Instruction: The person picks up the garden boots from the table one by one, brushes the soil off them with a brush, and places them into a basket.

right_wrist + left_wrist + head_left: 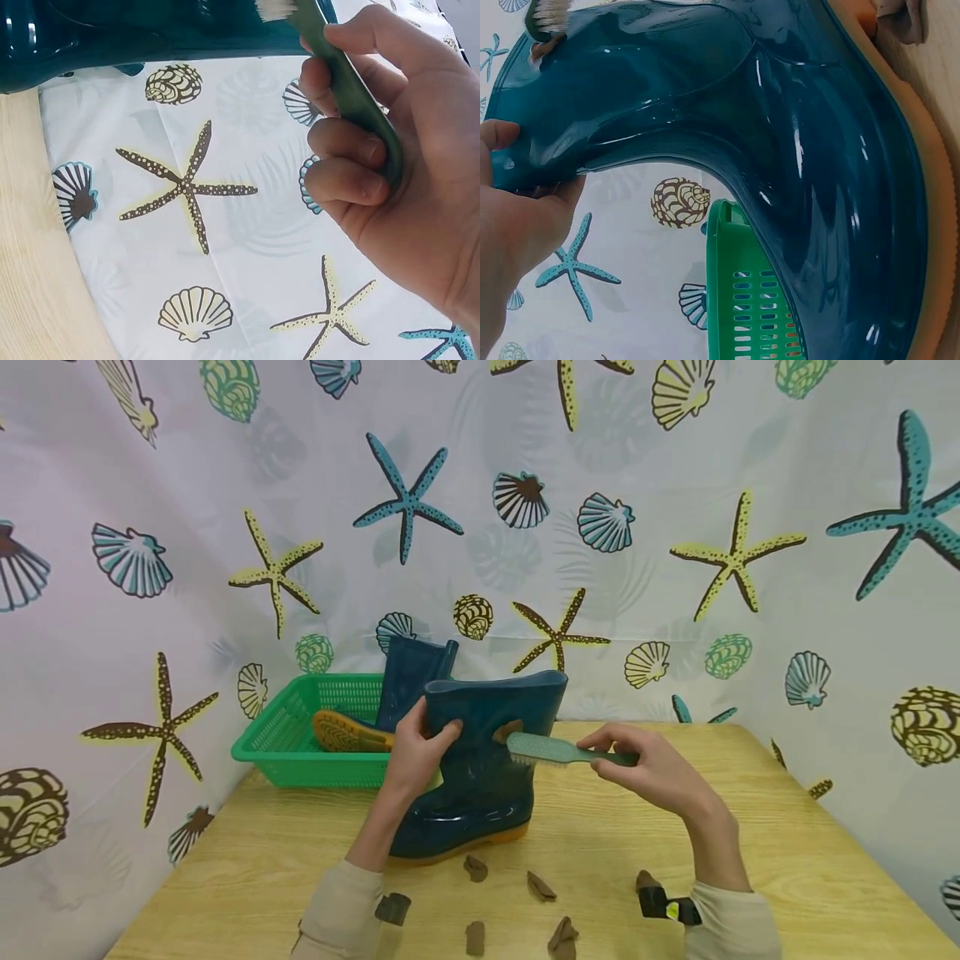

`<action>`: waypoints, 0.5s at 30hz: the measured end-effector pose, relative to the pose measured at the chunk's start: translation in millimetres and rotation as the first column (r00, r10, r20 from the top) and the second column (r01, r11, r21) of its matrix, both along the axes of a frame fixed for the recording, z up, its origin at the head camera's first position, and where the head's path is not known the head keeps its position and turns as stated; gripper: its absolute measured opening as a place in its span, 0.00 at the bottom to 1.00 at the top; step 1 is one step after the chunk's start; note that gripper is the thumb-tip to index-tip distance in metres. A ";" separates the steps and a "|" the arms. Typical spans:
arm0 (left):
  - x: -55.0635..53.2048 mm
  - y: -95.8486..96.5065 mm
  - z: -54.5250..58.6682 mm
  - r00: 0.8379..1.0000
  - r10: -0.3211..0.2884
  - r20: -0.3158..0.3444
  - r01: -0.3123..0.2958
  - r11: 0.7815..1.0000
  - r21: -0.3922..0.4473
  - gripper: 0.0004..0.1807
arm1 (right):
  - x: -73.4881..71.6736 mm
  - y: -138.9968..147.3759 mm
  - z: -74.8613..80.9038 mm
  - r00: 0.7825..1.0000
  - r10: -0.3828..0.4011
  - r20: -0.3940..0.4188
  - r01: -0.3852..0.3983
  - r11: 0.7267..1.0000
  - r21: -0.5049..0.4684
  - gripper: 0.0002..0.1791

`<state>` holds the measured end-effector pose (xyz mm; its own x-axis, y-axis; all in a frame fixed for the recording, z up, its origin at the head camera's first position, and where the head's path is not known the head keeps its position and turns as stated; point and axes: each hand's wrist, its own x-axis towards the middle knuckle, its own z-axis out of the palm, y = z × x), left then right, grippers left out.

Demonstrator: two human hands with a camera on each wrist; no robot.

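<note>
A glossy dark teal rain boot (480, 777) with an orange-tan sole stands on the table, toe to the left. My left hand (416, 747) grips its shaft near the top edge, thumb on the outside. In my right hand (645, 768) is a green scrubbing brush (542, 747), held by its handle with the pale bristles facing down. The brush head is right at a brown mud-like patch (508, 732) on the shaft. In the left wrist view, the bristles (553, 16) overlap that patch. Fingers curl round the brush handle (356, 105) in the right wrist view.
A green plastic basket (300, 768) stands behind at the left, with another dark blue boot (411, 681) lying in it, its tan sole showing. Several brown pieces, one of them a lump (541, 886), lie on the wooden table (637, 827) in front. A patterned curtain (465, 585) surrounds the table.
</note>
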<state>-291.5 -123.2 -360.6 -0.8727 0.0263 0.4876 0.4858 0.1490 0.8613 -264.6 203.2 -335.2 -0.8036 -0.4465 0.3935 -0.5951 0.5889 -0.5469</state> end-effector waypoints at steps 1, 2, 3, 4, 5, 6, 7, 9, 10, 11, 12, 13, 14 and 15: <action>-0.4 -0.5 -0.2 1.000 -0.003 -0.001 0.003 1.000 -0.001 0.21 | -0.1 -1.8 0.1 1.000 0.006 -0.002 -0.006 1.000 -0.004 0.12; -0.8 -1.1 -0.4 1.000 -0.009 -0.004 0.009 1.000 -0.002 0.20 | -0.3 -4.0 0.1 1.000 0.013 -0.006 -0.013 1.000 -0.006 0.12; -1.0 -1.7 -0.2 1.000 -0.015 -0.005 0.015 1.000 -0.001 0.19 | -0.9 -6.4 0.0 1.000 0.020 -0.010 -0.021 1.000 -0.006 0.13; -1.2 -2.3 -0.2 1.000 -0.018 -0.007 0.018 1.000 -0.004 0.17 | -1.3 -8.9 0.0 1.000 0.027 -0.016 -0.027 1.000 -0.003 0.13; -1.5 -3.0 -0.3 1.000 -0.023 -0.008 0.023 1.000 -0.008 0.17 | -2.2 -11.2 -0.4 0.999 0.032 -0.022 -0.032 0.999 0.003 0.13; -1.6 -3.6 -0.2 1.000 -0.027 -0.007 0.027 1.000 -0.013 0.16 | -2.9 -13.4 -0.9 0.999 0.037 -0.027 -0.037 0.999 0.008 0.13; -1.8 -4.4 -0.4 1.000 -0.031 -0.005 0.030 0.999 -0.020 0.16 | -3.5 -15.2 -1.3 0.999 0.040 -0.033 -0.040 0.999 0.011 0.13; -2.0 -5.6 -0.5 0.999 -0.038 0.001 0.038 0.999 -0.028 0.15 | -4.7 -17.4 -2.6 0.998 0.045 -0.049 -0.044 0.999 0.014 0.13; -2.0 -6.1 -0.5 0.999 -0.040 0.005 0.040 0.999 -0.033 0.15 | -5.3 -17.8 -3.3 0.997 0.044 -0.058 -0.044 0.999 0.015 0.13; -2.1 -6.5 -0.3 0.999 -0.044 0.008 0.044 0.998 -0.036 0.15 | -5.8 -18.0 -4.2 0.997 0.044 -0.069 -0.043 0.999 0.013 0.13; -1.8 -6.7 0.3 0.999 -0.048 0.013 0.048 0.998 -0.038 0.15 | -6.1 -17.8 -4.7 0.996 0.044 -0.080 -0.043 0.999 0.010 0.13; -1.2 -6.7 1.3 0.999 -0.051 0.016 0.052 0.998 -0.040 0.15 | -6.2 -17.4 -5.1 0.995 0.043 -0.088 -0.042 0.999 0.007 0.13; 0.0 -6.5 2.9 0.998 -0.054 0.019 0.055 0.998 -0.041 0.16 | -6.3 -16.9 -5.3 0.995 0.043 -0.096 -0.042 0.999 0.005 0.13; 3.2 -6.0 6.1 0.998 -0.055 0.020 0.056 0.997 -0.044 0.16 | -6.2 -16.4 -5.3 0.994 0.041 -0.102 -0.041 0.999 0.003 0.13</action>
